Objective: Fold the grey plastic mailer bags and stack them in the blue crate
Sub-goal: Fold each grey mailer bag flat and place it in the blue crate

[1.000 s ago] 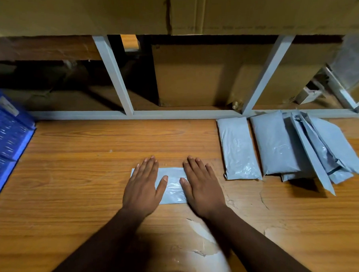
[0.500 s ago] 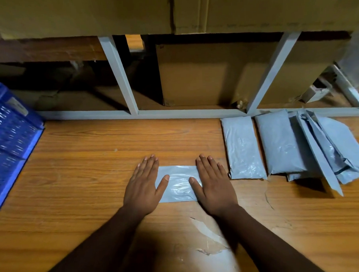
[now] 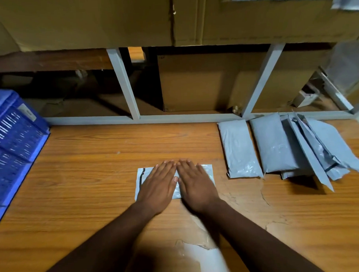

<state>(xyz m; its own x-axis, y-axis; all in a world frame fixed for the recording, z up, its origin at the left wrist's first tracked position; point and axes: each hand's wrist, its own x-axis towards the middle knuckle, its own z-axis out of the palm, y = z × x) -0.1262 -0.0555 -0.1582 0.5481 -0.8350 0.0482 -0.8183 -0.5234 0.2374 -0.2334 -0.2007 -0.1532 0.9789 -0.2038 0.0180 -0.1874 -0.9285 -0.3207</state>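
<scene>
while both hands press flat side by side, left hand (image 3: pixel 158 186) and right hand (image 3: pixel 197 186) hold down the folded grey mailer (image 3: pixel 142 178) on the desk (image 3: pixel 84 181), fingers straight.

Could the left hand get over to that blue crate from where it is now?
Probably yes. The left hand lies flat on the folded mailer, and only bare wooden tabletop shows between it and the blue crate at the table's left edge.

Dim warm light, dark shadowed shelf recess, wide-angle bending at edges
</scene>
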